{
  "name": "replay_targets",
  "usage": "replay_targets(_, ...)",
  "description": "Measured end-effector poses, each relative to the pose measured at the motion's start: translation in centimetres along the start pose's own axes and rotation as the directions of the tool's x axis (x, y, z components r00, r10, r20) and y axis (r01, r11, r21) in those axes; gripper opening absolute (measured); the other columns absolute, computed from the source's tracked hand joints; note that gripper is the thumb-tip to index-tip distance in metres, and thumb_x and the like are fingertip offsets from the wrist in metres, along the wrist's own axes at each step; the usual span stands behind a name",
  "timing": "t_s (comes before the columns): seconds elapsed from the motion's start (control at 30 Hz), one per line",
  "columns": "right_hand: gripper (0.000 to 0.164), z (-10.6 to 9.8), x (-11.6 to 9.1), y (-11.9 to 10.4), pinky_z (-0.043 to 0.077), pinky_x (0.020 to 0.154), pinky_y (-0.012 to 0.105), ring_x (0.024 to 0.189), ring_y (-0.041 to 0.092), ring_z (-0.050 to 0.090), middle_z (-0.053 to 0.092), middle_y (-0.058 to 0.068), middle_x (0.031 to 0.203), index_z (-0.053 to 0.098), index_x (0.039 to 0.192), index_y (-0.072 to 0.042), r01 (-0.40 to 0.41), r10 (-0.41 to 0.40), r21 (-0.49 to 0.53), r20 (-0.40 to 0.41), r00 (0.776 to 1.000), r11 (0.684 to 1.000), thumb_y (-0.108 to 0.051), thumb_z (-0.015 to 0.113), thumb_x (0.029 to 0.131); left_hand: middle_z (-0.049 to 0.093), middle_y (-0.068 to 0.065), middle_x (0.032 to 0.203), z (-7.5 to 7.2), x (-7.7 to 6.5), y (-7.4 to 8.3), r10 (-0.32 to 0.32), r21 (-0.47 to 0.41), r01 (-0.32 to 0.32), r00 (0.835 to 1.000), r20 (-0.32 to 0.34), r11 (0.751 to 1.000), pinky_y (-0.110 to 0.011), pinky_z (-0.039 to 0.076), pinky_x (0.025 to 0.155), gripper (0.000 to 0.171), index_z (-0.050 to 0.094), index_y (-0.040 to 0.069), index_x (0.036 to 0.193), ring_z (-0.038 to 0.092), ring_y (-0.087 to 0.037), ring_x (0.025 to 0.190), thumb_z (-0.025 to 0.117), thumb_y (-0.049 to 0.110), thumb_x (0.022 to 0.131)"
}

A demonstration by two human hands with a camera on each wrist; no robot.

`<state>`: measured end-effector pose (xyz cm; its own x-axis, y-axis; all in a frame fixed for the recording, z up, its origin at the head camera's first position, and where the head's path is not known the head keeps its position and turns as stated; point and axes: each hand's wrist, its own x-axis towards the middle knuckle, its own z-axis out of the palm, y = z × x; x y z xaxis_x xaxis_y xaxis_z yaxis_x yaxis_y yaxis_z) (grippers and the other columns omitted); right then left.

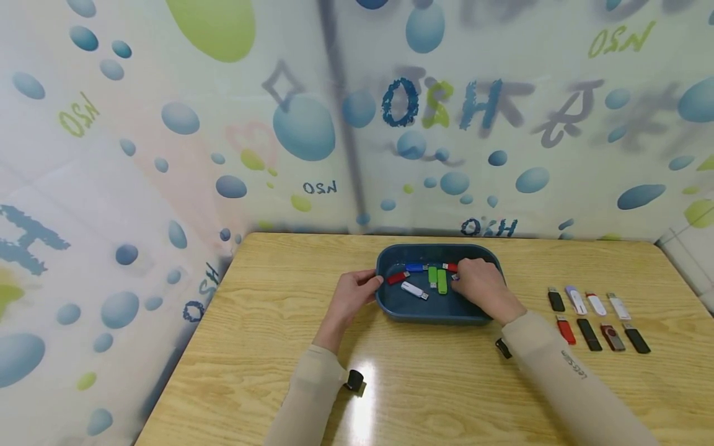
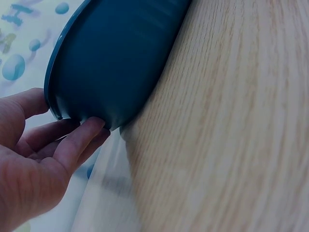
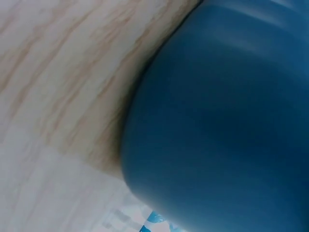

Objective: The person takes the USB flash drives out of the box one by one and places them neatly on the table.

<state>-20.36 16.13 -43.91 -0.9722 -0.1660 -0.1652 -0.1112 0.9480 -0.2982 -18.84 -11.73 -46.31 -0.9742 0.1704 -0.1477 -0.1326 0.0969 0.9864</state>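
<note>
A dark blue plastic tray [image 1: 435,314] stands on the wooden table with several USB flash drives in it. Among them are a white drive [image 1: 413,289], a blue drive [image 1: 415,267], a dark red drive [image 1: 397,277] and a green drive [image 1: 442,282]. My left hand [image 1: 357,289] grips the tray's left end, thumb at the rim and fingers against the outer wall [image 2: 111,63]. My right hand [image 1: 481,286] reaches down inside the right end. A drive's metal plug [image 1: 455,277] pokes out beside its fingers; I cannot tell whether they pinch it. The right wrist view shows only the tray's outside [image 3: 217,121].
Right of the tray, several more USB drives lie in two rows on the table [image 1: 290,297], including a black drive [image 1: 556,300], a red drive [image 1: 566,330] and a brown swivel drive [image 1: 612,337]. A patterned curtain [image 1: 357,173] hangs behind the table's far edge.
</note>
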Motion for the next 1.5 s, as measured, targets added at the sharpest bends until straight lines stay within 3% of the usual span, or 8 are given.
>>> replay_targets(0.13,0.038,0.1,-0.4,0.1,0.030,0.050,0.029,0.052,0.018,0.040,0.035,0.000,0.058,0.051,0.059,-0.010,0.021,-0.020,0.014,-0.047,0.999,1.000,-0.010,0.068,0.093,0.067,-0.026,0.128,0.1,-0.1,0.0,-0.008,0.003,0.008,1.000,-0.008,1.000,-0.036,0.061,0.089,0.037,0.063,-0.008,0.135,0.071,-0.037,0.110,0.063,0.011,0.103)
replay_targets(0.27,0.045,0.1,-0.7,0.1,0.024,0.052,0.031,0.054,0.016,0.031,0.028,-0.002,0.061,0.041,0.057,-0.014,0.042,-0.039,0.026,-0.108,0.993,0.999,-0.010,0.069,0.092,0.068,-0.026,0.127,0.1,-0.1,-0.1,-0.003,0.008,0.003,1.000,-0.014,1.000,-0.036,0.061,0.088,0.037,0.064,-0.009,0.134,0.071,-0.036,0.109,0.063,0.010,0.103)
replay_targets(0.3,0.043,0.0,-0.9,0.0,0.025,0.052,0.031,0.055,0.017,0.032,0.030,-0.001,0.062,0.042,0.058,-0.013,0.046,-0.042,0.028,-0.118,0.992,0.999,-0.011,0.069,0.092,0.068,-0.026,0.127,0.1,0.0,-0.1,0.000,0.006,0.000,1.000,-0.014,1.000,-0.036,0.061,0.088,0.037,0.064,-0.009,0.134,0.071,-0.037,0.109,0.063,0.010,0.103)
replay_targets(0.43,0.020,-0.5,-1.6,0.0,0.051,0.060,0.039,0.065,0.020,0.054,0.061,0.009,0.075,0.067,0.079,-0.001,0.051,-0.044,0.042,-0.149,0.988,0.998,-0.014,0.073,0.092,0.067,-0.027,0.128,0.1,0.0,-0.1,0.000,0.004,0.000,1.000,-0.012,1.000,-0.035,0.061,0.088,0.037,0.064,-0.008,0.135,0.071,-0.037,0.110,0.063,0.010,0.103)
replay_targets(0.53,0.021,-0.9,-2.2,0.1,0.059,0.070,0.046,0.074,0.023,0.063,0.072,0.016,0.095,0.073,0.100,0.004,0.050,-0.039,0.063,-0.161,0.986,0.997,-0.016,0.074,0.093,0.067,-0.027,0.128,0.0,0.1,-0.1,0.000,0.008,0.000,1.000,-0.011,1.000,-0.035,0.061,0.088,0.037,0.064,-0.008,0.135,0.070,-0.038,0.111,0.063,0.011,0.103)
replay_targets(0.8,0.025,-2.1,-3.9,1.0,0.049,0.055,0.035,0.067,0.022,0.056,0.068,0.012,0.087,0.070,0.106,0.004,0.040,-0.014,0.138,-0.189,0.982,0.990,-0.018,0.074,0.094,0.068,-0.025,0.127,0.0,0.1,0.0,-0.002,0.022,0.002,1.000,-0.014,1.000,-0.037,0.061,0.089,0.037,0.065,-0.007,0.134,0.071,-0.036,0.110,0.063,0.013,0.103)
replay_targets(1.17,0.027,-4.1,-6.4,2.5,0.055,0.066,0.040,0.083,0.025,0.066,0.071,0.012,0.094,0.071,0.110,0.003,0.029,0.024,0.229,-0.222,0.975,0.973,-0.021,0.070,0.097,0.065,-0.031,0.129,0.0,0.1,0.0,-0.003,0.006,0.003,1.000,0.000,1.000,-0.038,0.061,0.090,0.037,0.062,-0.012,0.134,0.069,-0.041,0.112,0.061,0.008,0.103)
replay_targets(1.5,0.032,-5.4,-8.7,5.7,0.050,0.062,0.037,0.081,0.027,0.065,0.071,0.013,0.092,0.069,0.112,0.006,0.002,0.063,0.230,-0.277,0.959,0.973,-0.023,0.069,0.098,0.066,-0.028,0.129,0.1,0.0,0.0,-0.010,-0.003,0.010,1.000,-0.011,1.000,-0.037,0.061,0.090,0.038,0.063,-0.008,0.135,0.069,-0.039,0.113,0.063,0.012,0.104)
